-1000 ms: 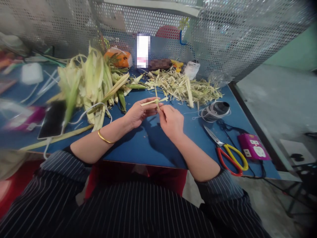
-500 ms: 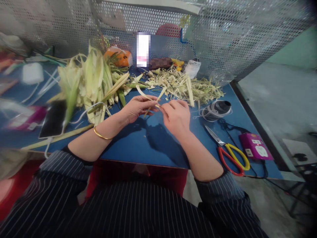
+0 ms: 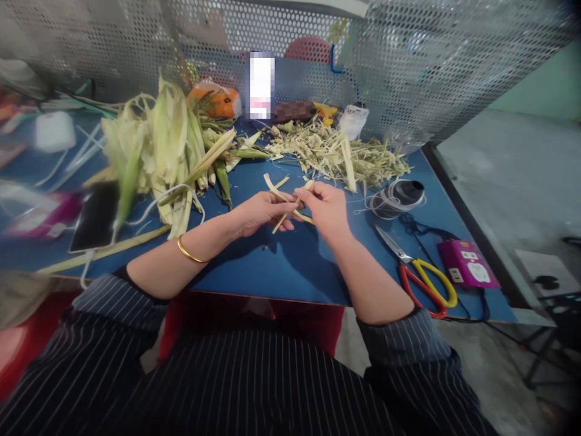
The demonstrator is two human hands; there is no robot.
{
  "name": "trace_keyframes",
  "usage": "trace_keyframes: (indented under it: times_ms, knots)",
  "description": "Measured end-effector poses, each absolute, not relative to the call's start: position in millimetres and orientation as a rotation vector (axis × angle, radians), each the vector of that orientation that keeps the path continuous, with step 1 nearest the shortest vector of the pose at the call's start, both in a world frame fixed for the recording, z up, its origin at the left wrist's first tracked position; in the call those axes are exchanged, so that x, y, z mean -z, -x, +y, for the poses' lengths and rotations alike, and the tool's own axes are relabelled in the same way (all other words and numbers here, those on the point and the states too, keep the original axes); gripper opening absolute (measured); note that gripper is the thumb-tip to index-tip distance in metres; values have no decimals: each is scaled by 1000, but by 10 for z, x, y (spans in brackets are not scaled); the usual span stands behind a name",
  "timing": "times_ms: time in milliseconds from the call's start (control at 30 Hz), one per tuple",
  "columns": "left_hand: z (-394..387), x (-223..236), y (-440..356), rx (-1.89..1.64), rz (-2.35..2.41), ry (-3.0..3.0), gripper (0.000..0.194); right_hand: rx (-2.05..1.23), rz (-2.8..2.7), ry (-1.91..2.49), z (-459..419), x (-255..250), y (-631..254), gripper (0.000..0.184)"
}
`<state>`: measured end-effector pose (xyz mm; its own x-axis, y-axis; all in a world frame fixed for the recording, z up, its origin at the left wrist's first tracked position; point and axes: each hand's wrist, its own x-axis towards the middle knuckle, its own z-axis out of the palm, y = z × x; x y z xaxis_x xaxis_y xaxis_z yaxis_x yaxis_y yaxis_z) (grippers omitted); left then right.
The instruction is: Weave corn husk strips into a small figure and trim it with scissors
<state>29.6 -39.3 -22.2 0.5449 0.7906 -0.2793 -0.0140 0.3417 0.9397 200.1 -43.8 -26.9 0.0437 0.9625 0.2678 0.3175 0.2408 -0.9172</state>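
Observation:
Above the middle of the blue table, my left hand [image 3: 267, 212] pinches several narrow, pale corn husk strips [image 3: 275, 188] where they cross. My right hand [image 3: 324, 206] is close beside it, thumb and fingers closed on the strips' right side. Loose strip ends stick out up-left, down-left and to the right. How the strips are joined at the crossing is hidden by my fingertips. A large bundle of corn husks [image 3: 170, 133] lies left of my hands. Behind them spreads a heap of husk scraps [image 3: 333, 151].
To the right are a spool of grey cord [image 3: 394, 198], scissors [image 3: 403, 254] with red and yellow handles, and a purple power socket [image 3: 467, 263]. A black phone [image 3: 95, 217] on a white cable lies left. A lit phone [image 3: 261, 85] stands before the perforated metal screen [image 3: 290, 30].
The crossed strips have turned in my hands, with ends pointing in new directions. My right hand has rolled so its thumb shows on top; my left hand has dropped slightly.

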Motion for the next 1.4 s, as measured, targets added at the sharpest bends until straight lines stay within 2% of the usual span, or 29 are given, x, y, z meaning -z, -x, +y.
trace_keyframes:
  times_ms: [467,600,700,800,933,1033,1133,1267,1400]
  knots:
    - [-439,179,-322,-625,840,-1152,8,-601,-1391,1347,-407,417,-1997,26]
    - [-429,188,-315,-626,883,-1135,18,-710,-1403,1305,-359,383,-2040,25]
    - [-403,177,-304,-682,941,-1100,28,-835,-1409,1268,-325,331,-2092,35]
    - [-365,162,-289,-734,950,-1044,34,-776,-1521,1296,-336,282,-2118,43]
    - [-340,164,-281,-753,946,-982,42,-553,-1708,1390,-399,241,-2098,23]
    - [-352,182,-291,-793,978,-1029,29,-536,-1738,1397,-421,242,-2080,13]
    - [-366,192,-302,-847,989,-1060,16,-602,-1795,1415,-421,249,-2068,21]
    - [-369,176,-305,-921,1018,-1054,11,-606,-1940,1415,-445,236,-2044,34]
    - [-356,189,-313,-912,1049,-1092,13,-469,-2057,1372,-502,216,-2014,31]
